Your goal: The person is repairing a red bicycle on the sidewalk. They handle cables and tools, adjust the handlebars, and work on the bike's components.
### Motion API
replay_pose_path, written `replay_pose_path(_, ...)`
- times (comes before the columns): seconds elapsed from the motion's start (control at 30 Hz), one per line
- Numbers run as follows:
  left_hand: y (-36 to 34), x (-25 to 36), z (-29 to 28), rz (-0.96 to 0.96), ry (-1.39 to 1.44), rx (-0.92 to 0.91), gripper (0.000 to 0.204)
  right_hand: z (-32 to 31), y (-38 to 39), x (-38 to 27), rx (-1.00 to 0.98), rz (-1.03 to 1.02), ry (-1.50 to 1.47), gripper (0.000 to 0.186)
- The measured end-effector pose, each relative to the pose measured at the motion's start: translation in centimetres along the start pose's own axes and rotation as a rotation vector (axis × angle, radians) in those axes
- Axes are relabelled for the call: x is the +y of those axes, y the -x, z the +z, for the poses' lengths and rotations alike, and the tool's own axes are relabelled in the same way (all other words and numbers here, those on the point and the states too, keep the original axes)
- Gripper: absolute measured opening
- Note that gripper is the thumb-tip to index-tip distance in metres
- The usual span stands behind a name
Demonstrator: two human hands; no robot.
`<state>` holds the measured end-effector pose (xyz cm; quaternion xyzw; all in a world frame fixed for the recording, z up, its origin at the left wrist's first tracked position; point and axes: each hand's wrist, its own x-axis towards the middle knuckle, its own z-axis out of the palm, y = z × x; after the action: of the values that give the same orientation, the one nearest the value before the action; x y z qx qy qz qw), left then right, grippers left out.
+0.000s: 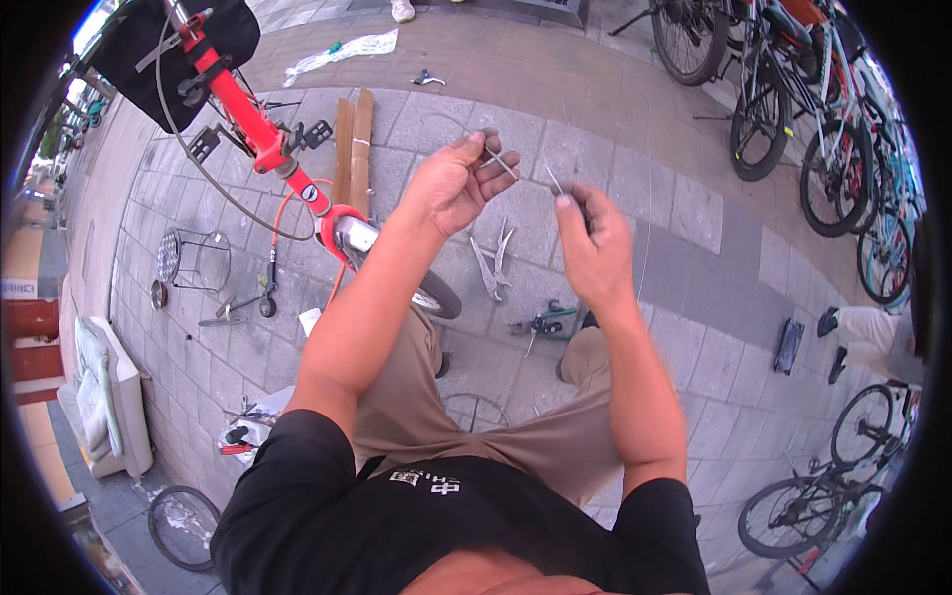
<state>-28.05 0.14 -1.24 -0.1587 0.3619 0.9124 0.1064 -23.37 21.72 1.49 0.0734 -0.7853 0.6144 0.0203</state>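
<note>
In front of me my left hand [464,180] is raised, thumb and fingers pinching a thin grey cable housing [504,165]; its curved tail runs out past the thumb. To the right, my right hand [597,238] pinches a thin steel wire [552,178] between thumb and forefinger. The wire's tip points toward the housing, with a gap between them. A fine strand also trails down beside my right wrist. On the paving below and between my hands lie pliers [492,260] with their handles spread. A red bicycle frame [243,119] stands to the left.
Green-handled tools [543,322] lie between my feet. Strips of cardboard [354,149], a brake lever [427,77] and a plastic bag [342,58] lie farther out. At left are a wire stool [196,260] and a pump [266,297]. Parked bicycles [808,129] line the right.
</note>
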Motion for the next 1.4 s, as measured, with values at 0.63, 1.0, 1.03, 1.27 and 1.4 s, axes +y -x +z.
replay_pose_path(0.63, -1.5, -0.7, -1.0, -0.055, 0.122, -0.047, 0.025, 1.4, 0.6, -0.4, -0.061, 0.071, -0.159, 0.029)
replay_pose_path(1.0, -1.5, -0.7, -0.9, -0.065, 0.100, -0.044, 0.027, 1.5, 0.8, -0.5, -0.054, 0.090, -0.224, 0.030)
replay_pose_path(1.03, -1.4, -0.7, -0.8, -0.037, 0.083, -0.033, 0.027, 1.4, 0.8, -0.4, -0.054, 0.098, -0.205, 0.030)
replay_pose_path(1.27, -1.2, -0.5, -0.1, 0.076, 0.019, -0.016, 0.027, 1.0, 0.5, -1.0, -0.047, 0.207, -0.084, 0.035)
replay_pose_path(1.4, -1.1, -0.4, -0.2, 0.079, 0.024, -0.039, 0.028, 0.6, 0.1, -0.8, -0.075, 0.302, -0.117, 0.037)
